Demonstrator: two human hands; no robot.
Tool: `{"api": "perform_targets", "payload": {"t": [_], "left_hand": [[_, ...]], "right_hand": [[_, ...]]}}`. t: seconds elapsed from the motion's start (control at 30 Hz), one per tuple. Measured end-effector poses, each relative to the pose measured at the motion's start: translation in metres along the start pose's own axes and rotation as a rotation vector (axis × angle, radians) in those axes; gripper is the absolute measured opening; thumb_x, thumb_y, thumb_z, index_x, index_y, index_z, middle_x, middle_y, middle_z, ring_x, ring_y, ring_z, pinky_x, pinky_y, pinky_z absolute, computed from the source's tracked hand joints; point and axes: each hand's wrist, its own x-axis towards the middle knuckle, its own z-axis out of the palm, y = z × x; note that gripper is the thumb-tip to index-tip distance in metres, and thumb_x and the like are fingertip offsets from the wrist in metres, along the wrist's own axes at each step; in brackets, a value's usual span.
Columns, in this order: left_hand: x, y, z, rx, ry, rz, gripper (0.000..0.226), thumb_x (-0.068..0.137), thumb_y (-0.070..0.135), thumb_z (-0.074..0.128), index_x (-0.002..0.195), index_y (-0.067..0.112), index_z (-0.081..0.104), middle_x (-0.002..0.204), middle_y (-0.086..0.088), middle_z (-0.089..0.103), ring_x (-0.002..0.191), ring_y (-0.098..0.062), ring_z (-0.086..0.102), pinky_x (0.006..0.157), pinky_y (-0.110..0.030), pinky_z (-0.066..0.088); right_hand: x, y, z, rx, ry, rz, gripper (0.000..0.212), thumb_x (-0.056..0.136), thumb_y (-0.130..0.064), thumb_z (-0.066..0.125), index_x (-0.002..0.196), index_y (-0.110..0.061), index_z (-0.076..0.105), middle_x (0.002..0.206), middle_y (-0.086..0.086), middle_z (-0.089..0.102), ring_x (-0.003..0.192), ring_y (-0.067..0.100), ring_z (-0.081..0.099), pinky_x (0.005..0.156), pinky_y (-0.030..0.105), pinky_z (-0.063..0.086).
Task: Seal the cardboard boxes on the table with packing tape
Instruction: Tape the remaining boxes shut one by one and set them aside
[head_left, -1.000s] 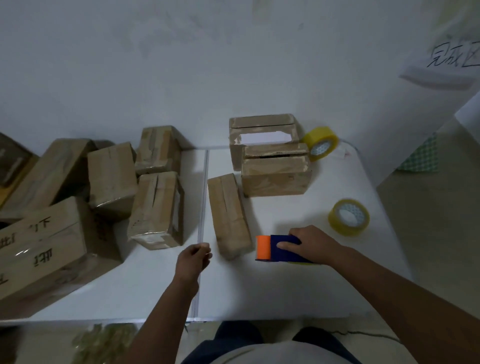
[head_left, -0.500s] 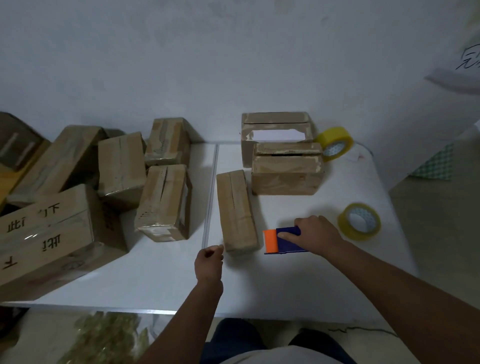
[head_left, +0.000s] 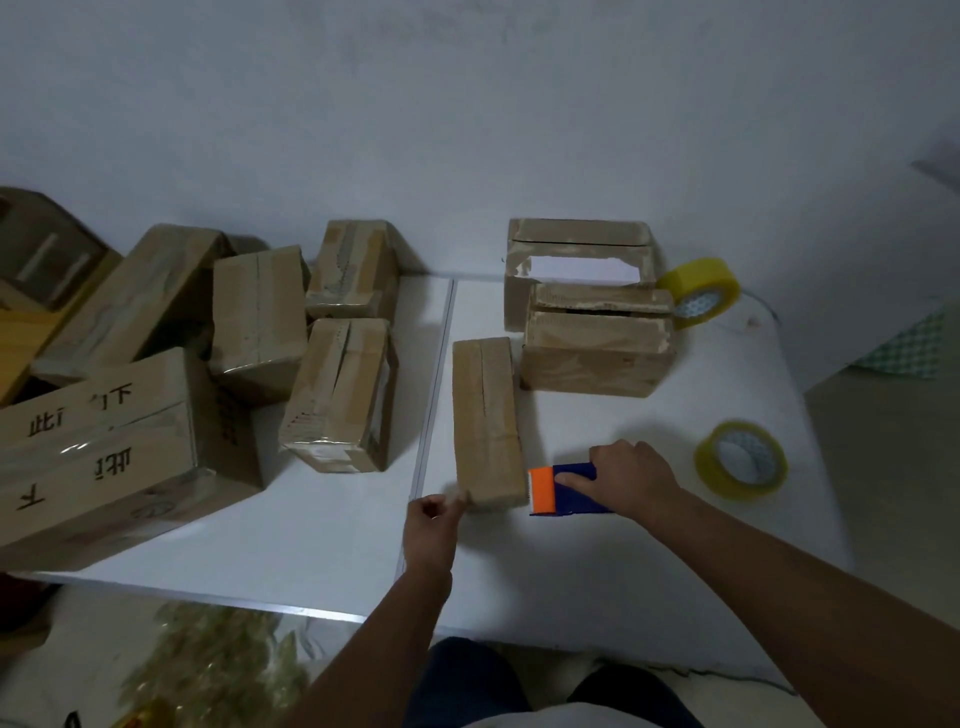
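A white wall (head_left: 467, 130) rises behind the counter (head_left: 311, 530). A green-and-white checked sheet (head_left: 906, 348) lies at right against the wall. Crumpled translucent plastic (head_left: 218, 670) lies on the floor (head_left: 893, 467) below the counter's near-left edge.

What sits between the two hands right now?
In the head view, the near end of the narrow cardboard box and the dispenser's orange head lie between the left hand and the right hand.
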Motion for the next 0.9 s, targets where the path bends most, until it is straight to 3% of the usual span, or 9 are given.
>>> {"api": "perform_targets", "payload": {"t": [0.13, 0.27, 0.4, 0.63, 0.73, 0.83, 0.9], "left_hand": [[0.027, 0.007, -0.028, 0.075, 0.023, 0.056, 0.038, 0.082, 0.025, 0.080, 0.109, 0.007, 0.060, 0.101, -0.007, 0.065, 0.098, -0.024, 0.060, 0.082, -0.031, 0.043], [0.052, 0.009, -0.046, 0.199, -0.091, 0.026, 0.055, 0.077, 0.036, 0.083, 0.110, -0.004, 0.063, 0.086, -0.004, 0.061, 0.085, -0.022, 0.059, 0.071, -0.026, 0.043], [0.062, 0.001, -0.048, 0.198, -0.132, 0.011, 0.066, 0.077, 0.038, 0.083, 0.112, -0.012, 0.057, 0.080, 0.000, 0.052, 0.085, -0.019, 0.053, 0.078, -0.033, 0.044], [0.065, 0.009, -0.055, 0.196, -0.231, 0.019, 0.047, 0.077, 0.036, 0.083, 0.106, 0.004, 0.064, 0.097, -0.010, 0.066, 0.096, -0.026, 0.063, 0.085, -0.040, 0.052], [0.056, 0.013, -0.059, 0.157, -0.216, 0.045, 0.014, 0.093, 0.020, 0.068, 0.100, 0.008, 0.067, 0.100, -0.015, 0.070, 0.092, -0.027, 0.065, 0.088, -0.041, 0.052], [0.051, 0.021, -0.067, 0.251, -0.196, 0.097, 0.014, 0.099, 0.018, 0.058, 0.101, 0.009, 0.069, 0.096, -0.010, 0.072, 0.090, -0.024, 0.068, 0.075, -0.026, 0.052], [0.053, 0.026, -0.073, 0.479, -0.208, 0.202, 0.017, 0.101, 0.020, 0.055, 0.105, 0.015, 0.071, 0.099, -0.001, 0.073, 0.090, -0.020, 0.069, 0.077, -0.026, 0.053]], "right_hand": [[-0.003, -0.024, 0.011, 0.115, -0.025, 0.022, 0.065, 0.089, -0.071, 0.040, 0.096, -0.011, 0.064, 0.095, 0.005, 0.067, 0.074, 0.017, 0.054, 0.069, 0.027, 0.040], [-0.005, -0.036, 0.025, 0.153, -0.039, 0.053, 0.059, 0.089, -0.072, 0.038, 0.078, -0.016, 0.051, 0.092, 0.006, 0.065, 0.077, 0.018, 0.057, 0.071, 0.027, 0.038], [-0.004, -0.033, 0.030, 0.157, -0.067, 0.066, 0.057, 0.090, -0.072, 0.035, 0.072, -0.018, 0.042, 0.083, 0.002, 0.054, 0.081, 0.020, 0.059, 0.073, 0.029, 0.038], [-0.001, -0.036, 0.029, 0.104, -0.077, 0.064, 0.064, 0.091, -0.071, 0.034, 0.093, -0.011, 0.058, 0.100, 0.008, 0.065, 0.091, 0.023, 0.062, 0.077, 0.030, 0.039], [-0.002, -0.037, 0.032, 0.115, -0.091, 0.078, 0.060, 0.091, -0.071, 0.033, 0.082, -0.014, 0.049, 0.087, 0.005, 0.060, 0.079, 0.020, 0.056, 0.074, 0.029, 0.037], [-0.004, -0.038, 0.035, 0.118, -0.082, 0.092, 0.060, 0.090, -0.072, 0.033, 0.071, -0.016, 0.042, 0.068, -0.003, 0.043, 0.073, 0.017, 0.050, 0.070, 0.028, 0.037], [-0.004, -0.038, 0.037, 0.128, -0.085, 0.099, 0.060, 0.090, -0.072, 0.033, 0.077, -0.015, 0.046, 0.065, -0.004, 0.038, 0.072, 0.017, 0.050, 0.069, 0.028, 0.037]]}}
